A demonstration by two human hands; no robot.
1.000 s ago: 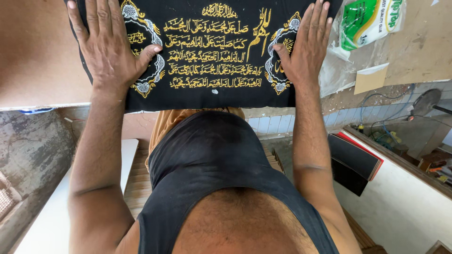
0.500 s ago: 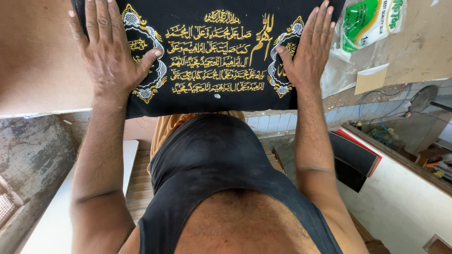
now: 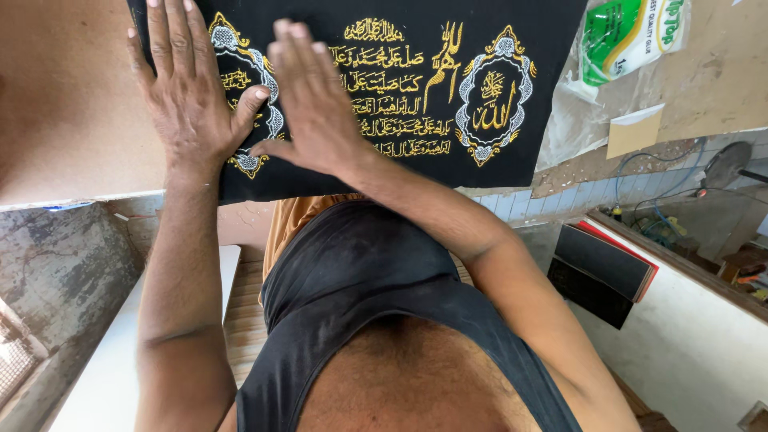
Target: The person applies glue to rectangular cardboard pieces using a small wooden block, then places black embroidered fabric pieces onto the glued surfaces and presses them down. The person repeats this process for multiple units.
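Apparently flat, both hands on black embroidered cloth.

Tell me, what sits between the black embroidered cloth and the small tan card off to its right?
In the head view, a crumpled clear plastic bag with a green and white packet lies between the black embroidered cloth and the tan card.

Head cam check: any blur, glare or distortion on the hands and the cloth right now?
Head view: right hand smeared by motion blur; left hand sharp, flat on the black embroidered cloth; gold stitching crisp, no glare; even daylight; wide-angle lens bends the edges.
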